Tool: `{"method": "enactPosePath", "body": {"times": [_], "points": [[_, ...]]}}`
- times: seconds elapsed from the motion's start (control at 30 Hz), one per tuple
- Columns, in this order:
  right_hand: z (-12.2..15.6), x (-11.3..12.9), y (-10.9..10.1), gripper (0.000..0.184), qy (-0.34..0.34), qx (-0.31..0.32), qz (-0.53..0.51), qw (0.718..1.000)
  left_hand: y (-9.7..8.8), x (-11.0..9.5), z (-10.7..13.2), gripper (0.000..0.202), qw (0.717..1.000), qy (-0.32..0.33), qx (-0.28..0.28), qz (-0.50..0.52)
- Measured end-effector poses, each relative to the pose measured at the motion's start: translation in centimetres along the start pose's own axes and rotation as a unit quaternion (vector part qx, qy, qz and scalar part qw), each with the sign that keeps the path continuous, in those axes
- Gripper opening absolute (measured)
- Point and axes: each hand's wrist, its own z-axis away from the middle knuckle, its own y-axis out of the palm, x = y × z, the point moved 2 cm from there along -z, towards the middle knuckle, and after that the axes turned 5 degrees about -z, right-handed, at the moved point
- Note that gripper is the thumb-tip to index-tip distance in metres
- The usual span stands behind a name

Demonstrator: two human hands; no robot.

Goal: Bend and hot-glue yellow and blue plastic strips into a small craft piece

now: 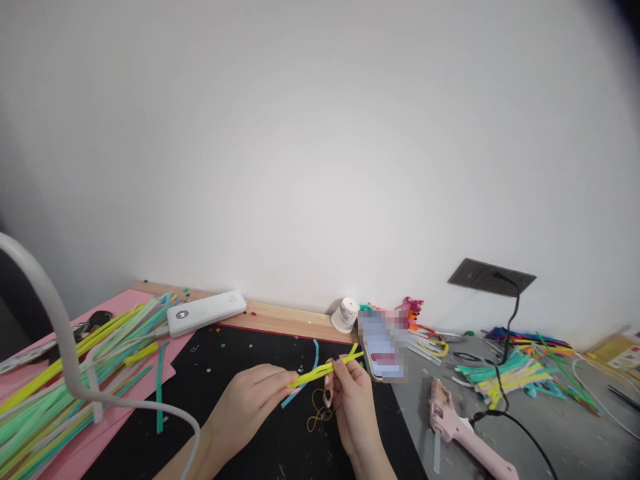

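My left hand (247,400) and my right hand (353,400) are over a black mat (220,373). Both pinch the same yellow pipe cleaner (325,369), which slants up to the right between them; the left fingers grip its lower end, the right fingers its middle. A light blue pipe cleaner (306,377) lies on the mat just behind it. A small loop of thin yellowish wire or band (320,410) rests on the mat under my hands.
A heap of green, yellow and white pipe cleaners (65,380) lies on pink paper (125,407) at left, beside a white power bank (206,312). A phone (383,343), a paper cup (346,315), a pink glue gun (463,433) with black cord, and more coloured pipe cleaners (510,373) are at right. A white cable (60,333) crosses the left foreground.
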Motion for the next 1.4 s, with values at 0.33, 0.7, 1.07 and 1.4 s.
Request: {"method": "enactPosePath", "body": {"times": [0.33,0.7,1.07,1.4], "points": [[-0.19,-0.04,0.02,0.025,0.002,0.001,0.0,1.0,-0.14,-0.12,-0.02,0.023,0.999,0.022,-0.025,-0.009],[-0.02,-0.03,0.03,0.027,-0.011,-0.004,0.029,0.999,-0.23,-0.17,-0.1,0.026,0.999,0.03,-0.031,-0.014],[-0.15,-0.15,-0.05,0.027,-0.038,-0.012,0.072,0.997,-0.28,-0.37,-0.19,0.026,0.999,0.029,-0.023,-0.027],[-0.08,-0.23,-0.09,0.025,-0.049,-0.011,0.088,0.995,-0.15,-0.19,-0.08,0.024,0.999,0.024,-0.025,-0.018]]}}
